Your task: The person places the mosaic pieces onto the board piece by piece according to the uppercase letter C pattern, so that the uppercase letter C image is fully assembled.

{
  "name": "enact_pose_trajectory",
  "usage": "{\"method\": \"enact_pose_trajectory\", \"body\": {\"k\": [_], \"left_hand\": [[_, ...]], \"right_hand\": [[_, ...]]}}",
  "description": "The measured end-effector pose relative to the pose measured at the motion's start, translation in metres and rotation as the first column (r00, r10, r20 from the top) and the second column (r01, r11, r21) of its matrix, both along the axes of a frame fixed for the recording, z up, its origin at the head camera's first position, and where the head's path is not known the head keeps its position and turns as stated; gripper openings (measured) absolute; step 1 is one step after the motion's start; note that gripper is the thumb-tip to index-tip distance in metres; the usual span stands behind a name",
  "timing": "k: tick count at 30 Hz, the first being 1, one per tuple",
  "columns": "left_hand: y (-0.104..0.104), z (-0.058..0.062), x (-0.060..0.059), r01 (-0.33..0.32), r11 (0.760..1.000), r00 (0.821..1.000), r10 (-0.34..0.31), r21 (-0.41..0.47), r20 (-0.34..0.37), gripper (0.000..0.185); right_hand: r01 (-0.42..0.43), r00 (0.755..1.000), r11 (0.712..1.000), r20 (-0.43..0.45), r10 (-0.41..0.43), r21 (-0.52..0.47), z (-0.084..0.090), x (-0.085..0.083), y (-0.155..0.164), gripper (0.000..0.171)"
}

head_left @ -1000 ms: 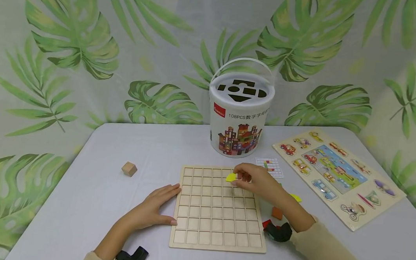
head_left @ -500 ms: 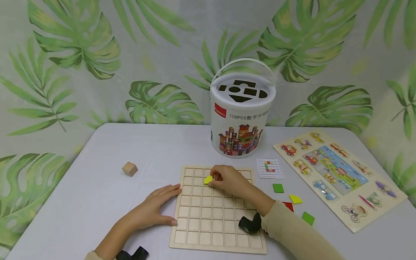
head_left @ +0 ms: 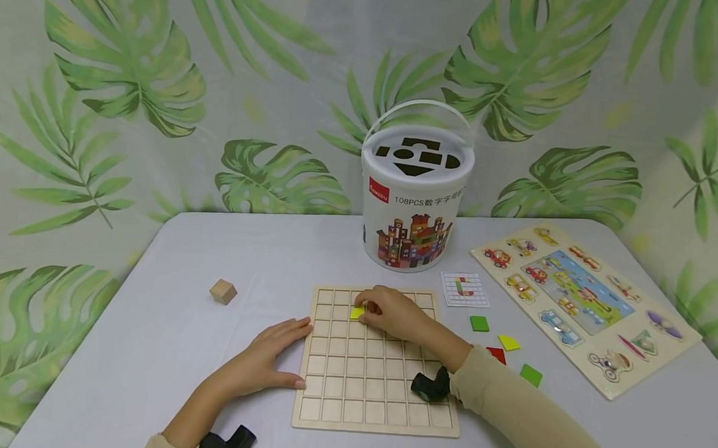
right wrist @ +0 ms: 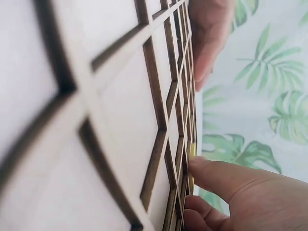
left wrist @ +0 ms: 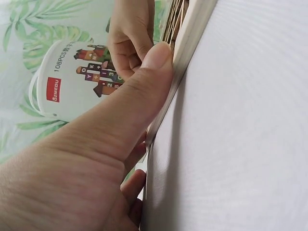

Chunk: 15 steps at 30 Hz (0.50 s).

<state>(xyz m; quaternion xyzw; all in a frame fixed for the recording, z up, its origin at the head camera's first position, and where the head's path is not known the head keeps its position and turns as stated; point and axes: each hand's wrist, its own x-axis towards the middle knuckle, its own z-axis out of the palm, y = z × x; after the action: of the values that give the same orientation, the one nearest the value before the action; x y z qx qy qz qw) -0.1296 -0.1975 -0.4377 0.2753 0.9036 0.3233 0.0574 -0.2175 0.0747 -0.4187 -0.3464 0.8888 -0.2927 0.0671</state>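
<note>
The grey surface (head_left: 224, 244) carries a white bucket (head_left: 415, 200) near its far edge and a picture puzzle board (head_left: 580, 300) towards the right edge. At the near edge lies a wooden grid board (head_left: 375, 380). The left hand (head_left: 266, 361) lies flat with straight fingers against the grid board's left side, steadying it. The right hand (head_left: 393, 314) pinches a yellow tile (head_left: 357, 312) with curled fingers. A second ago that tile was in the air over the board's far right part; now it sits low over a cell in the second row, left of centre, so placing looks nearly done. A pattern card (head_left: 464, 289), loose green, yellow and red tiles (head_left: 479, 323) and a wooden cube (head_left: 223, 291) lie around.
</note>
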Motion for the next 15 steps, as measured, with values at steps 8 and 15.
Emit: {"method": "enact_pose_trajectory", "body": {"k": [8,15], "left_hand": [[0.0,0.0,0.0,-0.002,1.0,1.0,0.002,0.002,0.008,0.089],[-0.001,-0.001,-0.001,-0.005,1.0,1.0,0.006,-0.002,0.019,0.09]], "right_hand": [[0.015,1.0,1.0,0.018,-0.015,0.002,0.001,0.002,0.003,0.025],[0.039,0.995,0.996,0.1,-0.03,-0.086,0.019,0.013,0.021,0.043]]}}
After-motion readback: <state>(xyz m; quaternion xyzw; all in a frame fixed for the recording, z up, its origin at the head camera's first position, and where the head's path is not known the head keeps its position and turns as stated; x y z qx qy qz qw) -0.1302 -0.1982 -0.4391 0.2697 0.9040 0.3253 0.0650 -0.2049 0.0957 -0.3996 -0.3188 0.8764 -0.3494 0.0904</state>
